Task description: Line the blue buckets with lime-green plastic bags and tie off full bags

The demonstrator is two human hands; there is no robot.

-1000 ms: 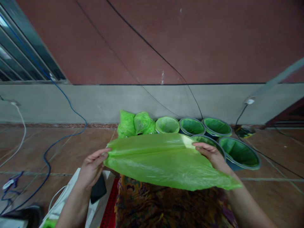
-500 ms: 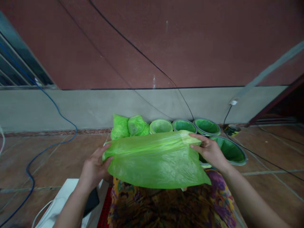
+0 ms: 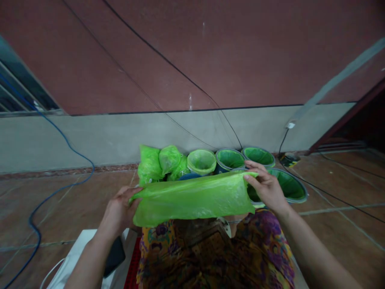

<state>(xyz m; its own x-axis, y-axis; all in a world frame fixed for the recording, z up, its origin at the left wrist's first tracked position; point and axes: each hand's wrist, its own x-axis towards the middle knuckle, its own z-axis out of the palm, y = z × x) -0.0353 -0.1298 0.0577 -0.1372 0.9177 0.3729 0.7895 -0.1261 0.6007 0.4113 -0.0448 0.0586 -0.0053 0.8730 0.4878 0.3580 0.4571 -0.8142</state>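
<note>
A green plastic bag (image 3: 195, 198) is stretched sideways above my lap, its upper edge folded over. My left hand (image 3: 120, 206) pinches the bag's left corner between thumb and fingers. At the upper right corner, my right hand (image 3: 264, 186) grips it the same way. The bag's lower edge hangs loose over my patterned clothing (image 3: 267, 237). Behind the bag stands a bin with a pale green liner (image 3: 201, 161), and next to it a bin with a darker green liner (image 3: 230, 159). Part of a blue rim (image 3: 190, 176) shows just above the bag's upper edge.
Tied green bags (image 3: 150, 162) lie against the wall. More lined bins (image 3: 258, 156) stand at the right, one large bin (image 3: 290, 186) beside my right hand. A dark phone (image 3: 114, 257) rests on a white surface at my left. A blue cable (image 3: 57, 188) crosses the tiled floor.
The bag now hangs shorter between my hands, its lower edge higher and more of my lap visible. My left hand has lowered slightly. The view has shifted a little to the right.
</note>
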